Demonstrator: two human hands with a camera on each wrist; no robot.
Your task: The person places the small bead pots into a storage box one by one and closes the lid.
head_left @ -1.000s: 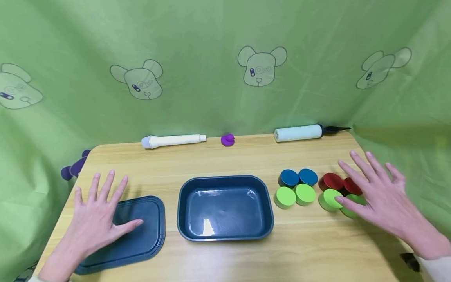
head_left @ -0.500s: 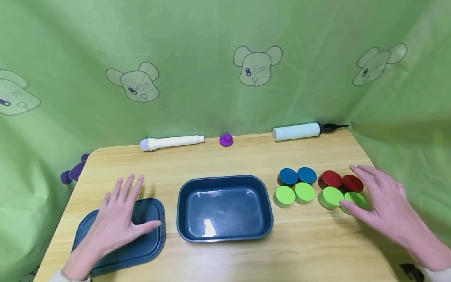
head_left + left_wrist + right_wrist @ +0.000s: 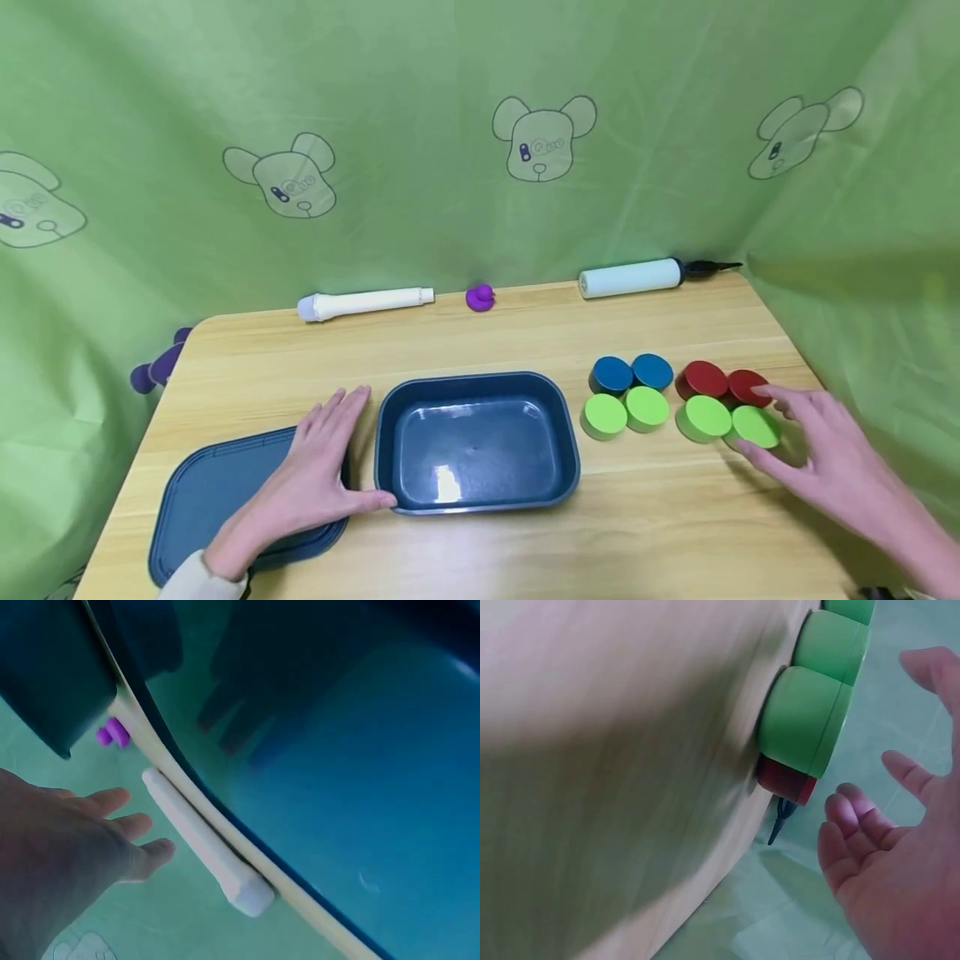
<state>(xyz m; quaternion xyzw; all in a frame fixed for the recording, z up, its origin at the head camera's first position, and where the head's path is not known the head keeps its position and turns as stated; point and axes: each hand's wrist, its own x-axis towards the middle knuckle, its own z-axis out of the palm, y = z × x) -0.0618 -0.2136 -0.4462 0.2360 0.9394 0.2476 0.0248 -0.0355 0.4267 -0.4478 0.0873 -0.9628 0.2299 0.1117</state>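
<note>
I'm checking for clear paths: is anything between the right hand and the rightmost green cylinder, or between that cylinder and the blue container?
Nothing visible separates the right hand from the rightmost green cylinder. Between it and the blue container, three other green cylinders stand in the straight path.

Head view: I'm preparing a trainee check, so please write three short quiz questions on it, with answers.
1. How many green cylinders are on the table?
2. Between the microphone and the pump, along the back edge, lies: A) the lid, B) the duck, C) a red cylinder?
3. True or false: the left hand is nearer the tray than the right hand is.

Key: 1. Four. 2. B. 3. True; the left thumb is at its near-left corner.
</note>
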